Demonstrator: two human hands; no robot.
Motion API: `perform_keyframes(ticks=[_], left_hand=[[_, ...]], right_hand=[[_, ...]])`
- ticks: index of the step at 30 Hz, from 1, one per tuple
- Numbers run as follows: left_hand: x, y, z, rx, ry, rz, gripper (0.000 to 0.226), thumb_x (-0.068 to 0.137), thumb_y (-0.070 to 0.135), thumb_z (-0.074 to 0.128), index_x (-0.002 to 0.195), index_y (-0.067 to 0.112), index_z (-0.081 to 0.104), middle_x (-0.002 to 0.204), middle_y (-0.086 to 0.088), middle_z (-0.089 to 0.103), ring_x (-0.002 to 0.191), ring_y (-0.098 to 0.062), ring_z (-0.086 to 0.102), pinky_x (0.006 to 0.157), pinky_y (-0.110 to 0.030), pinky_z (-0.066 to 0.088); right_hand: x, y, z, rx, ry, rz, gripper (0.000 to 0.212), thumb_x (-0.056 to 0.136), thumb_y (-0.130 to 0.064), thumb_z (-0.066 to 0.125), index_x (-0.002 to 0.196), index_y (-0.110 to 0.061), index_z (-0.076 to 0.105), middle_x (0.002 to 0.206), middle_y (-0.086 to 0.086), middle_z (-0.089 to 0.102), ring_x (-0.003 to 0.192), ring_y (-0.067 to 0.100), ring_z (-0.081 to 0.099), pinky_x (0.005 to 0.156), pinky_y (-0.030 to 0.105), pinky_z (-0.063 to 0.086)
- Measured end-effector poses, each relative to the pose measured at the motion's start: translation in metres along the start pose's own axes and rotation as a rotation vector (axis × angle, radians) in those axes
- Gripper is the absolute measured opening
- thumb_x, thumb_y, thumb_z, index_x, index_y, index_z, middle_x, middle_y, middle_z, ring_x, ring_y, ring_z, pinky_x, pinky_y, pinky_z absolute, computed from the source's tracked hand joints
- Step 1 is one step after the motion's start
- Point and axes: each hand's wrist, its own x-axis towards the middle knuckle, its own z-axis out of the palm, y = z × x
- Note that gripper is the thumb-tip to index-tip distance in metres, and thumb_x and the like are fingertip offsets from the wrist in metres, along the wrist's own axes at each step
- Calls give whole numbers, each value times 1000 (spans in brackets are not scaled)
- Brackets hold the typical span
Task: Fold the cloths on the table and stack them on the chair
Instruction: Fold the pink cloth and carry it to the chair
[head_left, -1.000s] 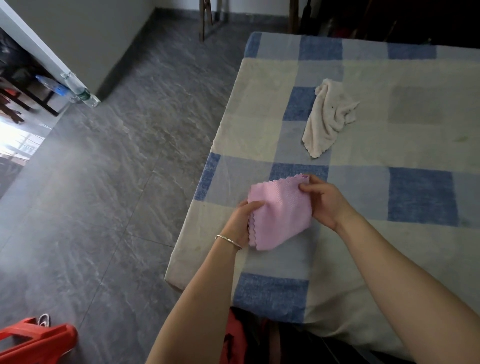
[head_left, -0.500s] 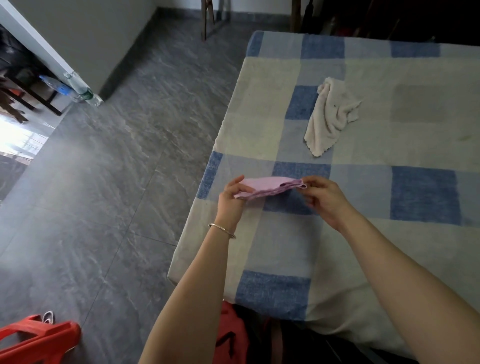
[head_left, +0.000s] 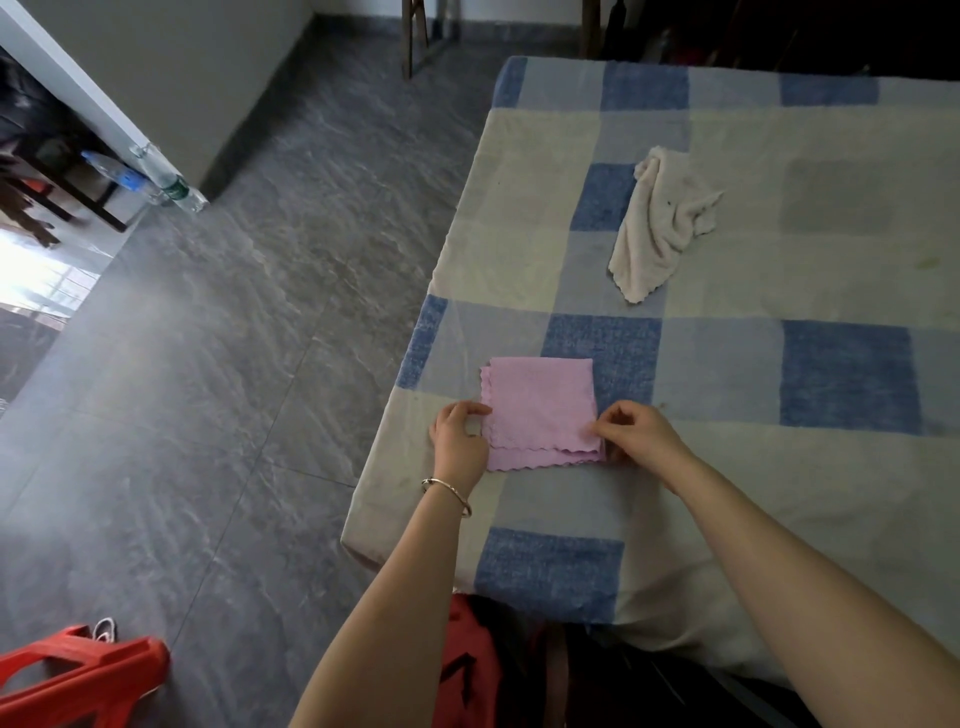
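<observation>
Pink cloth (head_left: 540, 410) folded square, scalloped edges, flat on checked tablecloth (head_left: 841, 374), left hand (head_left: 460, 439) and right hand (head_left: 641, 431) pinching its sides

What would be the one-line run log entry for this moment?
step: fold | pink cloth: folded, flat on table | left hand: pinches its left edge | right hand: pinches its right edge | white cloth: crumpled, not folded

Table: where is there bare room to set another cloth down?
The widest free patch lies right of the white cloth, across the right half of the table. A smaller strip runs between the white cloth and the pink cloth. The near left edge is crowded: the left hand and right hand pinch the pink cloth there.
</observation>
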Motion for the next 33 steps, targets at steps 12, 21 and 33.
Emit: perform_keyframes(ticks=[12,21,33], left_hand=[[-17,1,13,297,11,30,52,75,13,60,126,14,49,133,-7,37,122,-28,33,102,-27,25],[-17,13,29,304,-55,173,60,70,29,72,126,28,51,146,-3,27,135,-27,23,112,-36,17],[-17,-3,30,325,-48,313,31,85,25,49,106,22,71,131,6,58,133,-17,40,108,-31,23]], right_hand=[[-13,10,16,-642,56,-435,34,75,-27,73,106,-14,68,113,4,54,105,21,55,84,25,41],[-12,-8,9,-436,194,-414,14,88,-12,58,96,-4,67,100,13,63,90,28,59,73,27,38],[-15,-4,3,-387,192,-307,11,76,-4,64,84,-4,70,89,12,70,83,25,64,71,20,39]])
